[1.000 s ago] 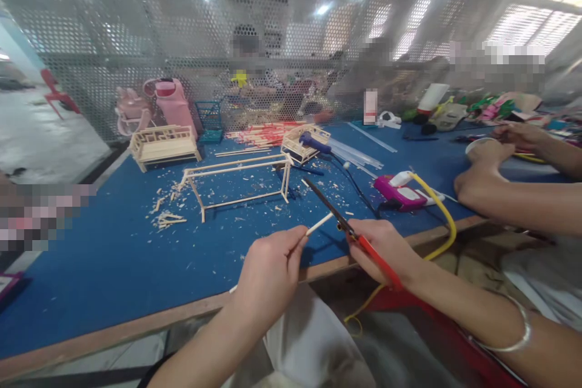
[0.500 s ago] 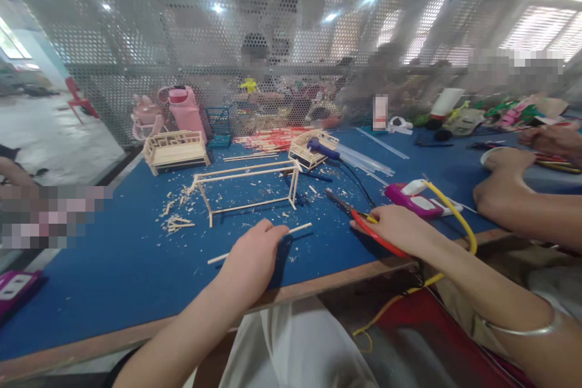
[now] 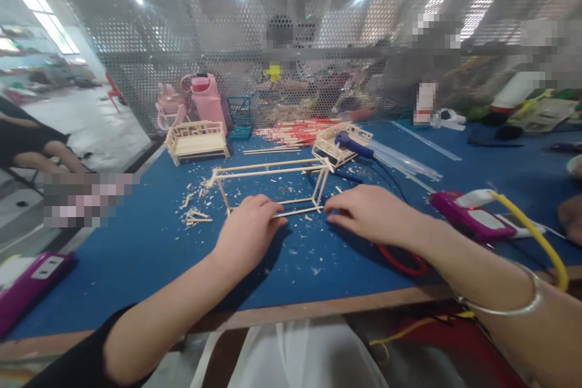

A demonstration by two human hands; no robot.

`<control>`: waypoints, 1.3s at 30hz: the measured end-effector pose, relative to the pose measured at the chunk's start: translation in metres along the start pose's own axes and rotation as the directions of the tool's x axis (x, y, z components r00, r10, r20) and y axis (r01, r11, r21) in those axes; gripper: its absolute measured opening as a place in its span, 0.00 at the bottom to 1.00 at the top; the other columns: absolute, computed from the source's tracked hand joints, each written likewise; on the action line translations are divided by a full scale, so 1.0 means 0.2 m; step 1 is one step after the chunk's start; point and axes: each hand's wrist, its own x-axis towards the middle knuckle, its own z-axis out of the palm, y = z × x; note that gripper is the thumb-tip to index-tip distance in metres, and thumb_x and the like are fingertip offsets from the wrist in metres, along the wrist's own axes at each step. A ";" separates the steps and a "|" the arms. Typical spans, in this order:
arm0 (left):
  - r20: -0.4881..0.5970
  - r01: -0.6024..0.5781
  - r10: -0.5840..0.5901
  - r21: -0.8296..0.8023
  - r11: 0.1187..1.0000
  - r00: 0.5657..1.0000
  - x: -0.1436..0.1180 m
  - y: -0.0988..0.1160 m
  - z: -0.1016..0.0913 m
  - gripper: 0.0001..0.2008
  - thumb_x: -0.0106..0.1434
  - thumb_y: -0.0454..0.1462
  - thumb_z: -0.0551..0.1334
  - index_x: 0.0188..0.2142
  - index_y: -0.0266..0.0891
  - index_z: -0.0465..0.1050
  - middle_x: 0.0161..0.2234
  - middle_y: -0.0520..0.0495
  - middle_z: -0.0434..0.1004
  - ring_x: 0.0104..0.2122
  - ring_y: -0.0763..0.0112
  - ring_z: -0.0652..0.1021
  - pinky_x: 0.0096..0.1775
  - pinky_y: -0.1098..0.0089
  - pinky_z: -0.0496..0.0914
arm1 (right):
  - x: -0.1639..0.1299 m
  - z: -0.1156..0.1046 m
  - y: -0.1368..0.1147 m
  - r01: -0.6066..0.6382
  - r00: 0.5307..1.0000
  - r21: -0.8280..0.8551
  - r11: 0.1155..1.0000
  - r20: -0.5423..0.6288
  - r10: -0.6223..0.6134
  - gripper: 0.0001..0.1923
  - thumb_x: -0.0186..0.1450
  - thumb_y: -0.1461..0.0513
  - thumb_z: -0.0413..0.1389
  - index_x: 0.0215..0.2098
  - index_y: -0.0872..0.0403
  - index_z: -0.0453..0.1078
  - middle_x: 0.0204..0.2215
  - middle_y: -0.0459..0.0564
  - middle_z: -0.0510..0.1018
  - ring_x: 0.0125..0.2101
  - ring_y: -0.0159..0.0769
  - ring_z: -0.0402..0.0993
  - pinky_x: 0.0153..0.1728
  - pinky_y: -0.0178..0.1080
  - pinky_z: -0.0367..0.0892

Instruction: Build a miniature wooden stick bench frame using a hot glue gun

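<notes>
My left hand (image 3: 248, 233) pinches a thin wooden stick (image 3: 297, 213) at the low front side of a box-shaped frame of sticks (image 3: 273, 171). The fingers hide the stick's left part; its right end lies by the frame's right front leg. Just right of that end is my right hand (image 3: 370, 215), thumb and fingers apart with nothing between them. Under my right forearm shows the red handle (image 3: 402, 264) of the pliers; their jaws are hidden. Wood scraps (image 3: 197, 218) lie left of the frame.
Behind the frame are a small wooden bench (image 3: 197, 144), red-tipped sticks (image 3: 295, 132) and a blue glue gun (image 3: 354, 145) resting on another stick piece. Clear glue sticks (image 3: 404, 160) lie beside it. Purple power strips (image 3: 473, 218) sit right and left; a perforated screen (image 3: 204, 30) stands behind.
My right hand has let go of the pliers and moved left and up to the frame. My left hand has brought the stick forward to the frame's front bottom. The view has shifted.
</notes>
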 end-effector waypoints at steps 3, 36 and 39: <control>-0.032 0.144 -0.145 -0.023 0.989 0.989 -0.14 -0.14 -0.09 0.12 0.64 0.40 0.54 0.35 0.39 0.75 0.34 0.45 0.78 0.35 0.64 0.76 0.38 0.67 0.68 | 0.08 0.07 -0.10 0.056 0.998 -0.051 0.997 -0.002 -0.056 0.13 0.66 0.61 0.48 0.40 0.51 0.74 0.32 0.53 0.82 0.33 0.42 0.78 0.27 0.37 0.62; 0.168 0.200 -0.190 -0.043 0.979 0.967 -0.07 -0.38 -0.07 0.09 0.60 0.38 0.59 0.34 0.40 0.79 0.33 0.47 0.80 0.32 0.68 0.77 0.37 0.69 0.69 | 0.19 0.26 -0.19 -0.090 0.993 0.019 0.996 -0.076 0.092 0.14 0.64 0.65 0.46 0.30 0.50 0.73 0.27 0.48 0.80 0.27 0.38 0.75 0.21 0.35 0.52; 0.166 0.186 -0.176 -0.049 0.981 0.970 -0.07 -0.38 -0.07 0.10 0.60 0.39 0.58 0.32 0.41 0.79 0.32 0.47 0.80 0.32 0.67 0.77 0.37 0.69 0.69 | 0.17 0.20 -0.14 0.008 0.995 0.143 0.990 -0.101 0.007 0.11 0.63 0.62 0.49 0.34 0.50 0.75 0.27 0.48 0.81 0.26 0.37 0.74 0.24 0.35 0.57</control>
